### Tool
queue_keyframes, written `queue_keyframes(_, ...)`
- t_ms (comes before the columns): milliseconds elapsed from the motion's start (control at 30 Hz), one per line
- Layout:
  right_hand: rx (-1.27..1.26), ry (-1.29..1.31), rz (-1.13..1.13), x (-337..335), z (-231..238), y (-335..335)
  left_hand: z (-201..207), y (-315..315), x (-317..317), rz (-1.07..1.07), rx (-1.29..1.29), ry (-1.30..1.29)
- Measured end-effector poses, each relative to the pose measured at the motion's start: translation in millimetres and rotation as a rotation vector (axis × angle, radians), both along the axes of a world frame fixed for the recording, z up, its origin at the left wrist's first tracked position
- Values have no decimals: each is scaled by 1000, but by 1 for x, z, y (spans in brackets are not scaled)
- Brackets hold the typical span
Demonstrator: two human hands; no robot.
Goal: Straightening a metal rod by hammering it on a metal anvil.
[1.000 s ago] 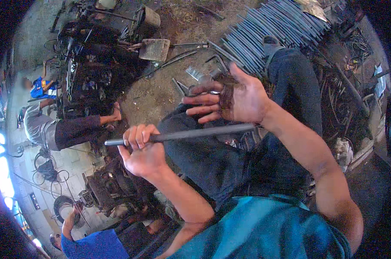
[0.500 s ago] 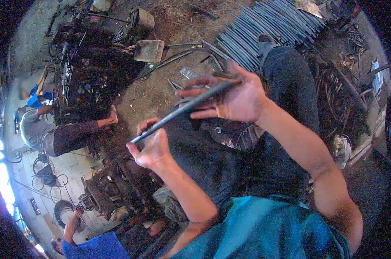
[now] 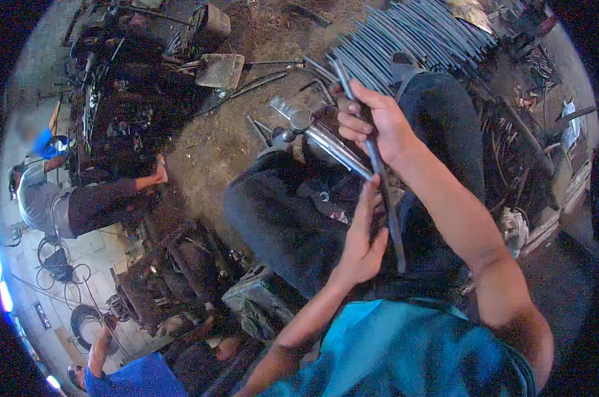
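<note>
My right hand (image 3: 384, 126) is closed round a dark metal rod (image 3: 393, 225), gripping its upper part. The rod slants down toward my lap, its upper end above my fist. My left hand (image 3: 364, 235) is beside the rod's middle with fingers stretched upward and thumb apart; whether it touches the rod I cannot tell. Near its fingertips ends the long shiny bar of a metal fixture (image 3: 301, 120), which has a round head, a small ball and a flat plate. Behind, my bent legs flank it in dark trousers.
A pile of similar metal rods (image 3: 405, 43) lies on the dirt floor ahead. A shovel blade (image 3: 220, 71) and bent rods lie to the left, near dark machinery (image 3: 131, 112). Co-workers sit at the left, one in a grey shirt (image 3: 45, 198), another in blue (image 3: 137, 378).
The rod has swung from slanting across both hands to steeply upright in my right hand. My left hand has moved right and opened off the rod's end. The shiny fixture now shows.
</note>
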State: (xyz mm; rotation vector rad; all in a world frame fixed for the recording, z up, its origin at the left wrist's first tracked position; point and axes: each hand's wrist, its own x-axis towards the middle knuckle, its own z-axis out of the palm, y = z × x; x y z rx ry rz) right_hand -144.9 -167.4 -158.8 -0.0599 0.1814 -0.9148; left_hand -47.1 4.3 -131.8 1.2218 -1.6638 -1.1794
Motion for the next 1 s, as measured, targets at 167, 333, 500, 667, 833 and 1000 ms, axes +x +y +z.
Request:
queue_keyframes(167,85,168,-263,7,-12,-6,-7,-36,27,291,529,537)
queue_keyframes(333,203,402,-96,42,3,8,1,-83,64,263,957,576)
queue_keyframes(500,-106,745,-187,50,-3,2,-14,-89,78,478,895,587)
queue_keyframes(667,-668,1562,-184,50,-55,5,-28,-82,101,603,1038,467)
queue_keyframes(833,-1142,1977,212,66,-72,35,-63,-75,133,497,1016,655)
queue_keyframes(1000,-1300,2171,166,91,-103,37,-64,-78,115,671,803,647)
